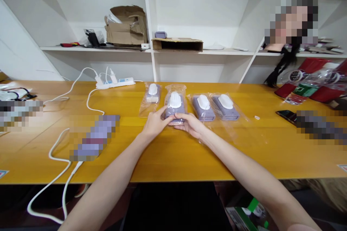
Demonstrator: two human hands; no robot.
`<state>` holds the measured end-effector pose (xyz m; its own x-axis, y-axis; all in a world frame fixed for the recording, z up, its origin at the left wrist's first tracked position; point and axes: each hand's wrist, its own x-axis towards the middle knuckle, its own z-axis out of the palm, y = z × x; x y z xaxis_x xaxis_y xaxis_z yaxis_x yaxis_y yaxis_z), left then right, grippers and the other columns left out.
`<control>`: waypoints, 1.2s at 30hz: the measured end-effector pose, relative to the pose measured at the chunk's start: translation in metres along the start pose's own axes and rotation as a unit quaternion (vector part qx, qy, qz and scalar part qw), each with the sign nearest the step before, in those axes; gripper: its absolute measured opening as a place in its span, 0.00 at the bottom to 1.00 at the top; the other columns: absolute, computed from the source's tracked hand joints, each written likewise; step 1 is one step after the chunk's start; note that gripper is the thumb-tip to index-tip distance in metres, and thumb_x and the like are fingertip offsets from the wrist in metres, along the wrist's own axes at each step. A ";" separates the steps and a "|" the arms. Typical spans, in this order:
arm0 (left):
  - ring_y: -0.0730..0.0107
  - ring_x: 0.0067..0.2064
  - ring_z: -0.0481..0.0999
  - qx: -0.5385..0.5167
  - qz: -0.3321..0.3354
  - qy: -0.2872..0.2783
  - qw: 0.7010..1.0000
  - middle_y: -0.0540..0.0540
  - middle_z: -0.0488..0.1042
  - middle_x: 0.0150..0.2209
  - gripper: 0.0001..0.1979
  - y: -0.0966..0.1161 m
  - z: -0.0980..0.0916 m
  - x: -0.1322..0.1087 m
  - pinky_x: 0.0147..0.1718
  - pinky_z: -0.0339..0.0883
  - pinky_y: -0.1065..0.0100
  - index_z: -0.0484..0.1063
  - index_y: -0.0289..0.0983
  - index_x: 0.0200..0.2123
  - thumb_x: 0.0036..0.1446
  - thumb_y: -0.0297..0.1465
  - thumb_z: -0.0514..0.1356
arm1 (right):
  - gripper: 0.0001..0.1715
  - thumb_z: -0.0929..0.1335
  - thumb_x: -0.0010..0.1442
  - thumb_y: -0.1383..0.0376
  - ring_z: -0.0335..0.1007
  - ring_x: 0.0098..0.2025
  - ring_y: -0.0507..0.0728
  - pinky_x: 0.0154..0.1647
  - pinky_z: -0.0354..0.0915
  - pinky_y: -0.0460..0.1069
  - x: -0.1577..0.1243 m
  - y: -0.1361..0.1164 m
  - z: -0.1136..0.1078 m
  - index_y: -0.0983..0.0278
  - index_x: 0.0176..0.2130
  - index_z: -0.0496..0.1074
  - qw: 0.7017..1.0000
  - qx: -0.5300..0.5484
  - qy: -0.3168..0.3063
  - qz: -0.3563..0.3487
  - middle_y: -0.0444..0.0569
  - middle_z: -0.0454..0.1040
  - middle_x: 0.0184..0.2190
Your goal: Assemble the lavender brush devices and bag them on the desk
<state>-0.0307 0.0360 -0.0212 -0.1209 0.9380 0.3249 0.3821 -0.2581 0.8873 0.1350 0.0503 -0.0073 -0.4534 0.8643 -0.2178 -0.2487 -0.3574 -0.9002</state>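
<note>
Several purple-grey box-shaped devices with white domed tops stand in a row on the table, in or on clear plastic bags. My left hand [157,122] grips the left side and front edge of the second device [175,105]. Against that same device's front right corner, my right hand [190,124] has its thumb on top and its fingers curled underneath. A clear bag shows around and behind this device. To its left stands another device [153,94]; on its right are a third device [203,107] and a fourth device [225,107].
A white power strip [119,82] with cables lies at the back left. A charging phone [94,138] is left of my arms. Bottles [303,88] and a dark phone [287,116] lie on the right. Shelves behind hold a cardboard box [126,29]; a person is partly visible at right.
</note>
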 end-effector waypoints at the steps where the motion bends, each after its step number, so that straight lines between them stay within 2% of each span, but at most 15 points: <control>1: 0.66 0.27 0.66 0.000 -0.003 0.004 1.000 0.51 0.70 0.21 0.23 -0.002 0.002 0.000 0.35 0.58 0.69 0.78 0.42 0.44 0.40 0.37 0.69 | 0.05 0.69 0.53 0.67 0.78 0.32 0.52 0.38 0.67 0.46 0.001 0.001 0.000 0.67 0.31 0.76 1.000 -0.009 0.002 0.003 0.48 0.80 0.29; 5: 0.57 0.36 0.72 0.018 -0.003 0.032 0.999 0.45 0.77 0.29 0.17 -0.006 0.008 -0.001 0.43 0.59 0.66 0.79 0.44 0.38 0.40 0.36 0.69 | 0.05 0.67 0.56 0.69 0.78 0.31 0.53 0.37 0.68 0.47 0.004 0.003 0.001 0.67 0.31 0.74 0.999 -0.043 0.020 0.005 0.49 0.80 0.27; 8: 0.54 0.40 0.73 0.040 -0.019 0.054 0.998 0.45 0.76 0.27 0.11 -0.003 0.008 -0.002 0.46 0.59 0.65 0.78 0.44 0.33 0.41 0.34 0.69 | 0.06 0.66 0.57 0.69 0.78 0.31 0.53 0.34 0.68 0.46 0.003 0.003 0.002 0.67 0.30 0.73 0.996 -0.081 0.016 0.021 0.51 0.80 0.26; 10: 0.53 0.41 0.73 0.069 -0.037 0.063 0.995 0.46 0.74 0.26 0.07 -0.001 0.006 -0.001 0.47 0.59 0.63 0.77 0.44 0.30 0.43 0.33 0.67 | 0.04 0.69 0.55 0.67 0.78 0.28 0.53 0.29 0.66 0.45 0.001 0.001 0.001 0.67 0.30 0.72 0.993 -0.111 0.011 0.035 0.51 0.80 0.26; 13: 0.54 0.41 0.74 0.105 -0.038 0.070 0.991 0.46 0.75 0.28 0.07 -0.001 0.002 0.000 0.48 0.59 0.62 0.76 0.43 0.33 0.47 0.31 0.65 | 0.14 0.72 0.52 0.57 0.75 0.20 0.54 0.20 0.60 0.43 -0.005 -0.009 -0.003 0.66 0.28 0.70 0.976 -0.210 -0.015 0.056 0.50 0.78 0.20; 15: 0.55 0.41 0.74 0.116 -0.026 0.066 0.991 0.45 0.76 0.30 0.09 -0.003 0.000 0.001 0.48 0.60 0.62 0.77 0.43 0.37 0.48 0.31 0.64 | 0.21 0.70 0.53 0.50 0.69 0.15 0.52 0.19 0.57 0.44 -0.010 -0.017 -0.006 0.64 0.23 0.69 0.935 -0.354 -0.013 0.021 0.47 0.73 0.14; 17: 0.54 0.40 0.74 0.132 -0.013 0.056 0.990 0.44 0.77 0.32 0.11 -0.005 0.001 0.002 0.48 0.60 0.62 0.77 0.43 0.38 0.49 0.31 0.63 | 0.25 0.68 0.54 0.47 0.67 0.16 0.53 0.21 0.59 0.47 -0.014 -0.024 -0.008 0.63 0.20 0.68 0.856 -0.510 0.044 -0.071 0.47 0.71 0.12; 19: 0.54 0.39 0.75 0.142 -0.002 0.047 0.989 0.43 0.77 0.32 0.12 -0.006 0.003 0.002 0.46 0.61 0.62 0.78 0.43 0.39 0.49 0.31 0.63 | 0.21 0.69 0.53 0.48 0.72 0.24 0.58 0.27 0.63 0.51 -0.017 -0.025 -0.007 0.63 0.26 0.71 0.772 -0.600 0.120 -0.170 0.51 0.75 0.21; 20: 0.55 0.38 0.75 0.142 0.001 0.043 0.989 0.44 0.77 0.31 0.13 -0.006 0.005 0.001 0.45 0.62 0.62 0.78 0.43 0.40 0.49 0.30 0.63 | 0.22 0.70 0.51 0.48 0.74 0.31 0.62 0.31 0.65 0.53 -0.018 -0.024 -0.006 0.64 0.34 0.72 0.740 -0.626 0.139 -0.202 0.55 0.77 0.30; 21: 0.56 0.36 0.74 0.139 0.003 0.039 0.989 0.44 0.77 0.29 0.13 -0.007 0.006 0.001 0.43 0.62 0.63 0.78 0.42 0.41 0.49 0.30 0.63 | 0.29 0.72 0.48 0.49 0.74 0.39 0.65 0.36 0.66 0.55 -0.018 -0.021 -0.005 0.65 0.44 0.71 0.720 -0.644 0.140 -0.218 0.59 0.76 0.40; 23: 0.58 0.32 0.73 0.132 0.010 0.034 0.991 0.46 0.75 0.25 0.15 -0.007 0.008 0.000 0.40 0.63 0.64 0.78 0.42 0.42 0.49 0.30 0.62 | 0.48 0.73 0.46 0.52 0.69 0.51 0.71 0.44 0.66 0.59 -0.016 -0.013 -0.001 0.67 0.60 0.57 0.703 -0.669 0.107 -0.215 0.66 0.65 0.55; 24: 0.59 0.30 0.73 0.132 0.016 0.028 0.991 0.46 0.74 0.24 0.16 -0.008 0.009 -0.001 0.39 0.63 0.65 0.78 0.42 0.43 0.49 0.29 0.62 | 0.51 0.72 0.47 0.55 0.67 0.54 0.72 0.47 0.65 0.60 -0.014 -0.008 0.000 0.67 0.63 0.51 0.698 -0.680 0.090 -0.205 0.68 0.60 0.60; 27: 0.61 0.29 0.72 0.156 0.035 -0.004 0.987 0.47 0.74 0.25 0.18 -0.007 0.011 -0.004 0.37 0.63 0.66 0.77 0.42 0.45 0.49 0.28 0.61 | 0.48 0.67 0.51 0.68 0.64 0.57 0.72 0.51 0.63 0.61 -0.005 0.006 0.002 0.68 0.65 0.44 0.669 -0.710 0.101 -0.195 0.69 0.50 0.64; 32: 0.63 0.26 0.71 0.167 0.063 -0.049 0.983 0.46 0.74 0.24 0.19 -0.005 0.014 -0.008 0.33 0.63 0.66 0.76 0.40 0.47 0.51 0.29 0.58 | 0.37 0.63 0.55 0.68 0.71 0.49 0.71 0.44 0.67 0.61 0.008 0.013 0.002 0.68 0.62 0.49 0.619 -0.730 0.175 -0.230 0.68 0.63 0.56; 36: 0.64 0.26 0.71 0.197 0.090 -0.074 0.973 0.46 0.75 0.25 0.17 0.000 0.015 -0.011 0.31 0.61 0.67 0.77 0.39 0.45 0.53 0.29 0.56 | 0.30 0.62 0.59 0.64 0.75 0.42 0.70 0.39 0.68 0.59 0.013 0.009 0.003 0.69 0.59 0.53 0.585 -0.758 0.202 -0.205 0.65 0.70 0.49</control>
<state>-0.0155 0.0294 -0.0301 0.1022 0.9163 0.3873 0.7103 -0.3398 0.6164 0.1244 0.0576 -0.0177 -0.3068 0.8898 0.3378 0.9180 0.3704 -0.1417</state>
